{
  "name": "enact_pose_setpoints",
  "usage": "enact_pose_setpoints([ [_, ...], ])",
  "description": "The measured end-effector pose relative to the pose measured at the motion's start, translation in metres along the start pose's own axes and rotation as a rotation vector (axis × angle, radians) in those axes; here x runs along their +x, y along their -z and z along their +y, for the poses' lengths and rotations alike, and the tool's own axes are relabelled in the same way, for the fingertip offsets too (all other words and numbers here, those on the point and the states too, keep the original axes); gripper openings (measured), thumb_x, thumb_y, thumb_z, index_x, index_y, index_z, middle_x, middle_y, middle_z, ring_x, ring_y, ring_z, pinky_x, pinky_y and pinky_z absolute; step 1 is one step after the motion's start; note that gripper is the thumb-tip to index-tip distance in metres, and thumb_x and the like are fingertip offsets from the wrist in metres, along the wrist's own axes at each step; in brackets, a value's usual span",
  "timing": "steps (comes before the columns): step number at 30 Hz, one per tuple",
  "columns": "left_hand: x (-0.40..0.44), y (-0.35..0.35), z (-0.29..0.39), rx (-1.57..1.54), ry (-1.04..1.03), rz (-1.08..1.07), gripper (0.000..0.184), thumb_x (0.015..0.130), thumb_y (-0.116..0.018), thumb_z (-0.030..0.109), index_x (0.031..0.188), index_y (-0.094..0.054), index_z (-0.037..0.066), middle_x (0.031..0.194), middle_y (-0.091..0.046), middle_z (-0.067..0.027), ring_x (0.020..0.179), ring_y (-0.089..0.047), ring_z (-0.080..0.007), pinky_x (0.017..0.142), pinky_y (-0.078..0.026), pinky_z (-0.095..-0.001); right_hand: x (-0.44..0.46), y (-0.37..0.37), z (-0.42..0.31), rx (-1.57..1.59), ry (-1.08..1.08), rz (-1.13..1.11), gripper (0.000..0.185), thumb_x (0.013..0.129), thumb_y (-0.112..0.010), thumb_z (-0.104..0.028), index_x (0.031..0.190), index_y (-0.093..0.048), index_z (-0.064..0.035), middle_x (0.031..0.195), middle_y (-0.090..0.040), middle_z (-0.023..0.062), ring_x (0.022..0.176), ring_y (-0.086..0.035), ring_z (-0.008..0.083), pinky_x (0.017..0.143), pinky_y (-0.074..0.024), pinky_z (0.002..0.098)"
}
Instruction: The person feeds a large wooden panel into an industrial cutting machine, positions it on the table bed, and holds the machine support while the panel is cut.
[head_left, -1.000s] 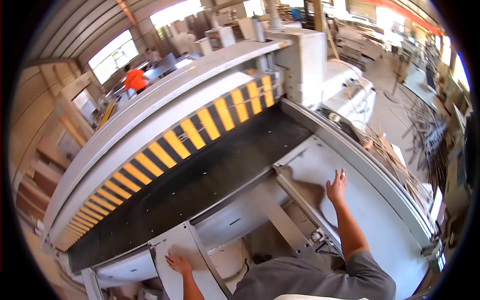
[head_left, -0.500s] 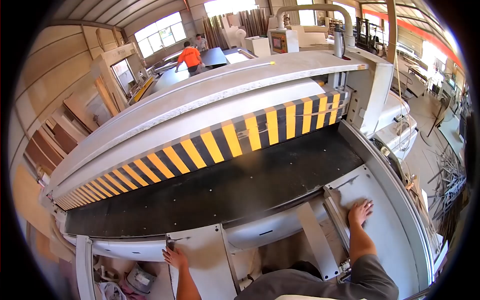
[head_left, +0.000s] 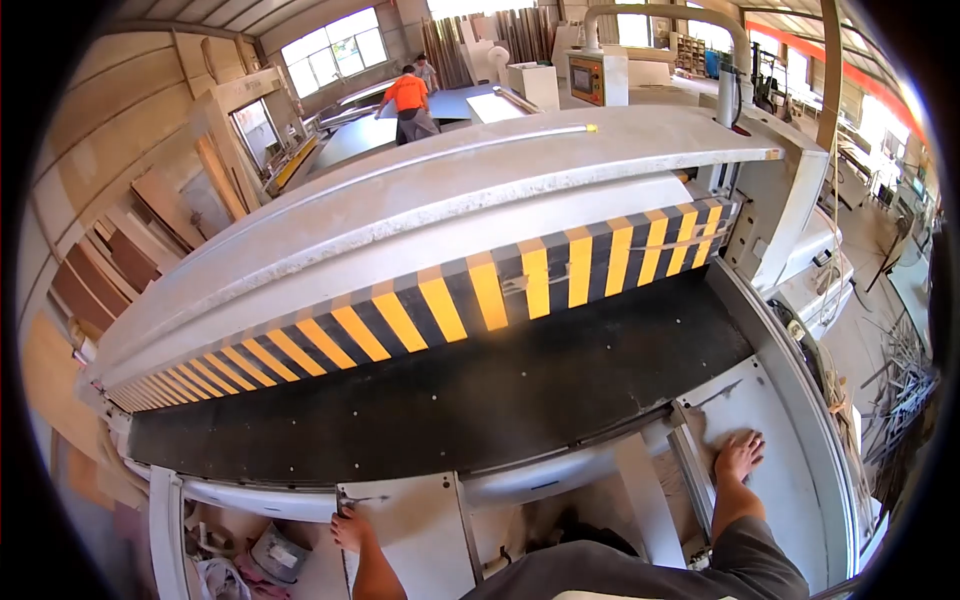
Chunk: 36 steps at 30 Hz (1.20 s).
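Note:
My left hand [head_left: 349, 528] rests on the left edge of a pale metal support panel [head_left: 415, 520], its fingers a little bent and holding nothing. On the wider pale side panel [head_left: 790, 470] lies my right hand [head_left: 740, 457], palm down with the fingers apart. Beyond both panels stretches the black bed [head_left: 440, 400] of a large machine, dotted with small light spots. Above the bed runs a yellow-and-black striped bar [head_left: 437, 303] under a long grey beam [head_left: 400, 205].
A metal side rail [head_left: 800, 400] borders the right. Under the left front sits a grey bucket [head_left: 277, 555] among clutter. A person in an orange top [head_left: 409, 94] bends over sheets at the back, near another person. Scrap strips [head_left: 900, 375] lie on the right floor.
The view has shifted, so the machine sits slightly further right and lower. My left hand's fingers are drawn in more at the panel edge. The person in orange has shifted posture.

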<state>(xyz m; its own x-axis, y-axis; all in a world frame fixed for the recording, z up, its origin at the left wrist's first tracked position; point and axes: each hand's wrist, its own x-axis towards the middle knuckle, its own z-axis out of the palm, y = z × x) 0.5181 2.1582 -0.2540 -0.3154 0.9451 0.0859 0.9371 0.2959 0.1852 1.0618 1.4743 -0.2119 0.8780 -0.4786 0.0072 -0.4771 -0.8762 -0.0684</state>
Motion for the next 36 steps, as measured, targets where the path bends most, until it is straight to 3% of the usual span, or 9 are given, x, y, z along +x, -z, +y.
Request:
enact_pose_setpoints([
  [3,0.001,-0.01,-0.007,0.0,0.017,0.028,0.056,0.108,-0.046,0.053,0.133,-0.065,0.008,0.133,-0.069,-0.0148,0.128,-0.06,-0.0352,0.106,-0.045,-0.0539,0.002,-0.001,-0.001,-0.01,-0.042,-0.01,0.074,0.11,-0.046,-0.052,0.17,-0.031,-0.0119,0.177,-0.03,0.0124,0.166,-0.021,0.0327,0.132,-0.0158,0.0558],
  [6,0.008,-0.014,-0.009,0.019,0.056,-0.046,0.056,0.107,-0.046,0.054,0.131,-0.066,0.007,0.133,-0.069,-0.0161,0.125,-0.061,-0.0357,0.105,-0.044,-0.0543,0.012,-0.015,0.007,-0.026,-0.042,-0.011,0.074,0.11,-0.046,-0.053,0.171,-0.031,-0.0121,0.178,-0.029,0.012,0.166,-0.02,0.0324,0.133,-0.0156,0.0558],
  [11,0.027,-0.026,0.01,0.151,0.307,0.021,0.061,0.108,-0.04,0.058,0.114,-0.077,0.01,0.116,-0.078,-0.0114,0.116,-0.067,-0.0317,0.099,-0.046,-0.0529,0.007,-0.008,0.005,-0.029,-0.039,-0.035,0.075,0.111,-0.044,-0.052,0.172,-0.028,-0.0118,0.18,-0.025,0.01,0.167,-0.017,0.03,0.133,-0.0128,0.0532],
  [15,0.022,-0.021,0.014,0.177,0.313,0.041,0.06,0.109,-0.04,0.057,0.115,-0.077,0.01,0.117,-0.078,-0.0108,0.116,-0.067,-0.0314,0.098,-0.046,-0.0531,0.008,-0.004,0.004,0.008,-0.047,-0.075,0.074,0.113,-0.042,-0.043,0.172,-0.02,-0.0025,0.18,-0.019,0.0152,0.168,-0.011,0.032,0.135,-0.0086,0.0526],
  [23,0.02,-0.022,0.013,0.231,0.201,0.053,0.056,0.109,-0.041,0.055,0.114,-0.076,0.011,0.113,-0.078,-0.0094,0.108,-0.07,-0.0303,0.094,-0.047,-0.0527,0.002,0.01,-0.006,-0.003,-0.079,-0.098,0.074,0.113,-0.043,-0.044,0.172,-0.021,-0.0039,0.181,-0.019,0.0134,0.168,-0.011,0.0294,0.135,-0.0081,0.0495],
  [26,0.033,-0.035,0.0,0.342,0.129,-0.093,0.046,0.102,-0.061,0.052,0.129,-0.067,0.016,0.121,-0.075,-0.0131,0.115,-0.072,-0.0356,0.089,-0.057,-0.059,-0.004,0.024,-0.008,-0.002,-0.08,-0.108,0.075,0.113,-0.043,-0.043,0.172,-0.021,-0.004,0.181,-0.018,0.0134,0.168,-0.012,0.0288,0.136,-0.0082,0.0484],
  [29,0.027,-0.029,0.005,0.318,0.148,-0.063,0.048,0.103,-0.06,0.052,0.133,-0.067,0.015,0.118,-0.075,-0.0141,0.114,-0.072,-0.0351,0.09,-0.057,-0.0588,0.003,0.015,-0.009,-0.005,-0.074,-0.089,0.075,0.113,-0.044,-0.043,0.172,-0.02,-0.0036,0.181,-0.018,0.0136,0.168,-0.012,0.0289,0.136,-0.008,0.0481],
  [36,0.02,-0.018,0.025,0.279,0.172,-0.019,0.046,0.105,-0.054,0.052,0.126,-0.07,0.013,0.115,-0.076,-0.0128,0.112,-0.071,-0.0343,0.091,-0.054,-0.0571,-0.005,0.034,-0.013,0.001,-0.064,-0.117,0.075,0.112,-0.046,-0.041,0.171,-0.021,-0.002,0.18,-0.021,0.0162,0.167,-0.014,0.0325,0.135,-0.0081,0.0497],
])
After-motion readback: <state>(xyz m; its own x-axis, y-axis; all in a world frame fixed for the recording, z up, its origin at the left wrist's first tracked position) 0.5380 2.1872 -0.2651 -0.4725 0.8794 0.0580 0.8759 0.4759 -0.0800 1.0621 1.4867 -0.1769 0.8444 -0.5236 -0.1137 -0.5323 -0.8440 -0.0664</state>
